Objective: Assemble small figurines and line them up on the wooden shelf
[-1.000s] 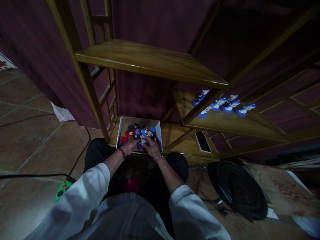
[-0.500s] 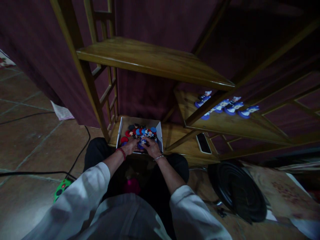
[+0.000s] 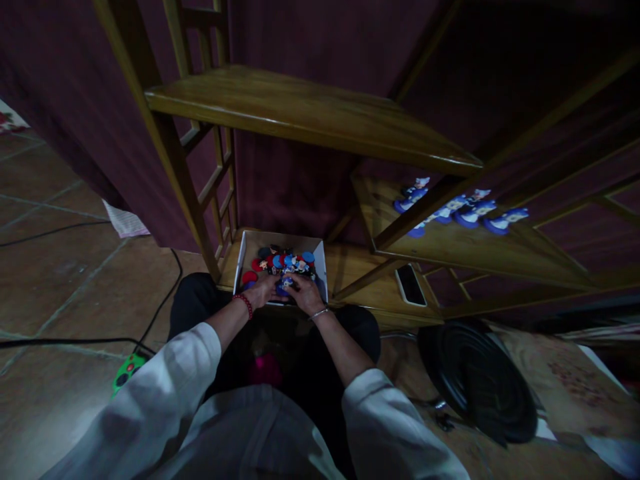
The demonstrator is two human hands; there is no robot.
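A small figurine (image 3: 285, 285) on a blue-purple base is held between my two hands, over the front edge of a white box (image 3: 322, 267). My left hand (image 3: 264, 291), with a red bead bracelet at the wrist, is closed on its left side. From the right, the fingers of my right hand (image 3: 305, 293) pinch the same figurine. Several more figurines (image 3: 287, 262) with red, blue and dark bases lie jumbled in the box just beyond my hands. Fine detail of the held piece is too small and dim to make out.
Several blue-based figurines (image 3: 467, 210) stand on a raised wooden shelf (image 3: 430, 250) to the right. A phone (image 3: 411, 285) lies on the lower board. Another shelf (image 3: 300, 110) juts out above the box. A black round stool (image 3: 477, 380) is at right; a green object (image 3: 127, 372) with a cable lies on the floor.
The view has shifted slightly, so the shelves sit a little differently in the picture. Both hands keep hold of the figurine in nearly the same place.
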